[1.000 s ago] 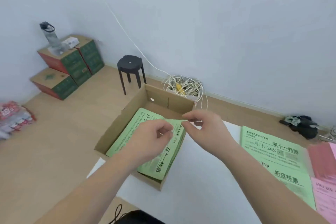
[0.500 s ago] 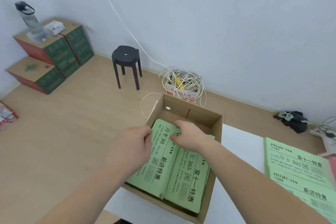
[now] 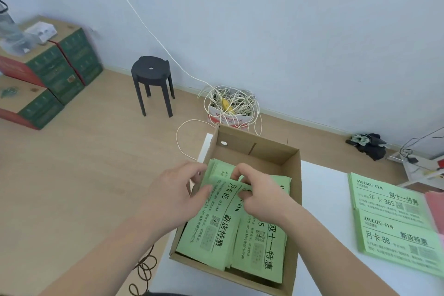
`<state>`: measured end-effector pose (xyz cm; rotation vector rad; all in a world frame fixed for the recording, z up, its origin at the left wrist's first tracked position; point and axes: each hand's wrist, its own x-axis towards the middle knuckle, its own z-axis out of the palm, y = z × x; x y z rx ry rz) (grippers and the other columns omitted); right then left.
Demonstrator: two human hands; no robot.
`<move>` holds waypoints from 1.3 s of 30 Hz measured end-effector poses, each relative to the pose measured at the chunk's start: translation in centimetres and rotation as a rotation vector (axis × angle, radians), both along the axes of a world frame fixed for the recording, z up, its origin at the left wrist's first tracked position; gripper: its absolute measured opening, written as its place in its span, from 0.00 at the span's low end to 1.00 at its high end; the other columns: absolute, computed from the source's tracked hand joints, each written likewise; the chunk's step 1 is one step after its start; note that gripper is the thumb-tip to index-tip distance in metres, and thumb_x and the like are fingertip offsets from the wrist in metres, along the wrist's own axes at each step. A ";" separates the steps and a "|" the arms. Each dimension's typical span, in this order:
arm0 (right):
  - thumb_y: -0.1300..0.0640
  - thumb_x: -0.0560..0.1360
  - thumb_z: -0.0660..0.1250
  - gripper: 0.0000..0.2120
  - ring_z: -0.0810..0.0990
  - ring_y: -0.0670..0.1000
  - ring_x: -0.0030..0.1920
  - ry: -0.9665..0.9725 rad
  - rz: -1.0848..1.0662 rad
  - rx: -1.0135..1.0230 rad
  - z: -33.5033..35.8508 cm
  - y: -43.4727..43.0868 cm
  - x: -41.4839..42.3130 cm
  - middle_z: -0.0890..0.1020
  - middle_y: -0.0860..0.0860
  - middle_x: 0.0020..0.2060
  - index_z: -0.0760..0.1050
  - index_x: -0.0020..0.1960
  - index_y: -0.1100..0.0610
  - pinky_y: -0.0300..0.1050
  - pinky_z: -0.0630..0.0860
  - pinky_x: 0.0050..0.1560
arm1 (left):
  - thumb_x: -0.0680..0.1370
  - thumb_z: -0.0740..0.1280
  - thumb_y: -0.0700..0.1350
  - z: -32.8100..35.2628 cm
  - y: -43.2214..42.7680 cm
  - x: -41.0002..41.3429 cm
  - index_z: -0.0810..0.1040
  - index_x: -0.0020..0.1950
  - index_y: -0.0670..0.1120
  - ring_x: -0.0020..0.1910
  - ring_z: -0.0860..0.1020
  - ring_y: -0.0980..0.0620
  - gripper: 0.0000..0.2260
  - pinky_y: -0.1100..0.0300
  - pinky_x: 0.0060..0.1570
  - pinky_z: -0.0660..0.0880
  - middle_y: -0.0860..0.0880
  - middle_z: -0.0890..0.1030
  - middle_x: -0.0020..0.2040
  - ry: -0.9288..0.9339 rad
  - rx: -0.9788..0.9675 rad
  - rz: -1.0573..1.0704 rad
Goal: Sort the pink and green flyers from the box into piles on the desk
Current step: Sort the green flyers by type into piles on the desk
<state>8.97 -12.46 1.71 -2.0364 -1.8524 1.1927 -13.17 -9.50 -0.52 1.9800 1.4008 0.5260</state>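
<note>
Seemingly mid-pick, a person leans over an open cardboard box (image 3: 254, 151) that sits at the left end of a white desk (image 3: 322, 223), its left side close to the desk's edge. Inside lie green flyers (image 3: 211, 235) in two side-by-side stacks. The left hand (image 3: 177, 190) has curled fingers at the far end of the left stack, thumb on top, pinching paper. The right hand (image 3: 262, 197) pinches the far edge of a sheet where the two stacks meet. How many sheets either hand holds cannot be told. Two sorted green piles (image 3: 389, 199) lie on the desk to the right, with a blurred pink pile (image 3: 436, 209) at the frame's edge. The likely risks: thin sheets may cling together, so several lift at once. A pink flyer hidden between green ones could then land in the wrong pile. Tight pinching may crease the paper, and a hard pull could nudge the box towards the desk's edge
</note>
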 end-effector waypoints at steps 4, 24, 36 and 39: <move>0.64 0.77 0.64 0.18 0.80 0.47 0.47 -0.006 0.159 0.175 1.3 -3.3 -0.4 0.82 0.41 0.46 0.70 0.54 0.40 0.54 0.79 0.50 | 0.70 0.73 0.60 1.0 -0.2 -1.0 0.76 0.69 0.62 0.63 0.71 0.65 0.27 0.63 0.63 0.69 0.67 0.72 0.67 0.128 0.010 -0.317; 0.61 0.72 0.78 0.17 0.85 0.61 0.54 0.710 -0.543 0.182 6.2 -10.1 10.8 0.87 0.58 0.53 0.78 0.56 0.65 0.59 0.80 0.61 | 0.80 0.70 0.37 12.5 -1.3 8.3 0.85 0.57 0.48 0.52 0.86 0.42 0.10 0.50 0.49 0.82 0.46 0.88 0.50 -0.634 -0.396 0.025; 0.56 0.74 0.76 0.13 0.78 0.41 0.43 -0.101 -0.629 0.331 3.5 -22.6 24.5 0.82 0.35 0.41 0.78 0.45 0.38 0.42 0.72 0.43 | 0.76 0.72 0.39 3.3 -13.3 22.8 0.81 0.56 0.55 0.48 0.83 0.60 0.13 0.56 0.51 0.81 0.60 0.86 0.49 -0.208 -0.375 -0.227; 0.57 0.73 0.77 0.12 0.79 0.44 0.52 -0.174 -0.620 0.350 0.2 -26.2 26.2 0.81 0.34 0.48 0.81 0.49 0.39 0.43 0.74 0.53 | 0.76 0.73 0.39 -0.8 -16.2 25.3 0.80 0.49 0.54 0.44 0.81 0.54 0.09 0.59 0.43 0.78 0.54 0.85 0.45 -0.222 -0.428 -0.182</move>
